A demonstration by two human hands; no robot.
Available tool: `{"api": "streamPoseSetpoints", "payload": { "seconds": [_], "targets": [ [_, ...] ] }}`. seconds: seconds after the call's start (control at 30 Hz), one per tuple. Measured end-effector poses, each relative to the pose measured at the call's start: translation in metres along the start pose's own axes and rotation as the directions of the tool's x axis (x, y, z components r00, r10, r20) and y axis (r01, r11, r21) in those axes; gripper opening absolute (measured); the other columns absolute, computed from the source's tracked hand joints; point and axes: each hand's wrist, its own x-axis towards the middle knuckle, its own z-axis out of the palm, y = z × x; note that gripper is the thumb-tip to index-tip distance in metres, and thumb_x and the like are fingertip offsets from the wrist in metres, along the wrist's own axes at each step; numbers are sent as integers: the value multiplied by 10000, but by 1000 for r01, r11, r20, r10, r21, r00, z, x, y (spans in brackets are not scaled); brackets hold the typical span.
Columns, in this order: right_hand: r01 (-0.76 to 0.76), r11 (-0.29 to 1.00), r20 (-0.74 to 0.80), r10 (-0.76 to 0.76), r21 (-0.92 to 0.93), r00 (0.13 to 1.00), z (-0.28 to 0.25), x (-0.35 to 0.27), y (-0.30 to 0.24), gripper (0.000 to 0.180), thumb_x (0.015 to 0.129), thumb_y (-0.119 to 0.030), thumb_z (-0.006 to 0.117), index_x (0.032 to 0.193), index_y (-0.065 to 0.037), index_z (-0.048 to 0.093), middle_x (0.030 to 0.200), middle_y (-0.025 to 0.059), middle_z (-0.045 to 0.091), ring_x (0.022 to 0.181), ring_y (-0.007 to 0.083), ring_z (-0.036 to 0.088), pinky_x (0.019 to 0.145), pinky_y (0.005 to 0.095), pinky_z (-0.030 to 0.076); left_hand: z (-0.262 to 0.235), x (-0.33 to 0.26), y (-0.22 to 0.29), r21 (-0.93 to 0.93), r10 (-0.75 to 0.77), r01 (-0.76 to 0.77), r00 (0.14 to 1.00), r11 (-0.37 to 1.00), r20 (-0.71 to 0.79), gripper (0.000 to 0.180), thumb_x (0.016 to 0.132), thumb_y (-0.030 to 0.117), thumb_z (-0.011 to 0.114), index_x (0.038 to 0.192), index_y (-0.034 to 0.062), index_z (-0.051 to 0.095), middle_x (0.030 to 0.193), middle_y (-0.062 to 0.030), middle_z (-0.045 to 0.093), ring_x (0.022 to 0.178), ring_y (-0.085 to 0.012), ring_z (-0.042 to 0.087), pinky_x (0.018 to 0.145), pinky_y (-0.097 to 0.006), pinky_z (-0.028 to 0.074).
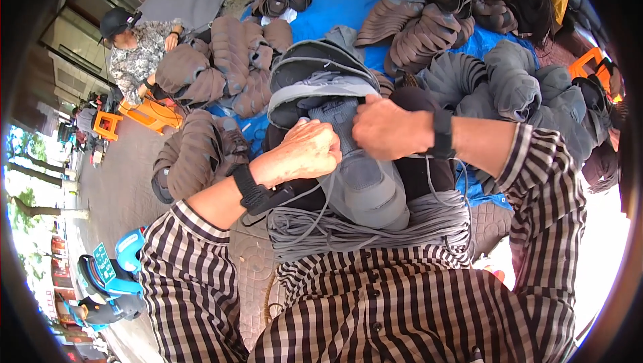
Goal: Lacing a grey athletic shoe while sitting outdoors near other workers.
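A grey shoe upper [367,185] rests on my lap with its toe toward me and its wide collar facing away. My left hand [305,152] is closed in a fist over the left side of its lacing, and a thin grey shoelace [324,207] hangs below it. My right hand [392,127] is also closed, at the right edge of the lacing, with another length of lace trailing beneath the wrist. The fingertips of both hands are hidden. Across my lap, under the toe, lies a thick bundle of grey laces [295,232].
Stacks of brown shoe uppers [231,55] and grey uppers [512,78] lie around a blue tarp [335,11]. At the far left another person [137,55] sits near orange stools [151,114]. A blue scooter [110,276] stands at the lower left.
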Motion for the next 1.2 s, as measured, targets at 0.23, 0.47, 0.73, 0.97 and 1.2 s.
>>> {"api": "streamPoseSetpoints", "payload": {
  "seconds": [0.23,0.47,0.73,0.97,1.2],
  "targets": [
    [-118,975,111,99,186,989,-3,12,-6,134,607,-146,619,683,-54,682,677,129,653,714,312,631,741,425,346,4,9,10,206,-140,114,984,972,114,191,754,190,610,671,36,688,711,-194,641,761,-355,612,764,-428,399],
    [-240,941,26,241,239,970,10,5,-10,160,740,-152,570,666,-50,668,708,136,640,796,296,591,857,407,361,-4,17,6,-46,-264,283,933,958,243,184,723,199,600,783,55,699,772,-155,676,841,-319,653,857,-427,440],
    [-199,973,-188,219,120,957,30,-8,-15,122,815,-178,592,802,-60,620,826,86,604,856,245,569,845,371,361,-1,17,1,-168,-318,389,886,906,337,214,724,198,602,823,26,682,752,-140,650,773,-224,629,721,-345,470],
    [-226,781,-310,471,583,826,28,0,-15,144,856,-136,544,829,-2,589,843,134,641,826,342,609,756,418,458,7,1,-2,-398,-186,230,972,888,146,160,818,106,558,850,-19,654,729,-85,620,743,-161,588,686,-326,465],
    [45,399,-274,538,916,797,6,-9,-8,222,925,-137,444,817,24,554,747,132,624,695,244,597,648,367,470,1,12,5,-850,-157,-59,974,524,-164,209,945,255,581,900,51,574,844,19,538,740,-80,491,698,-230,412]
  ]
}}
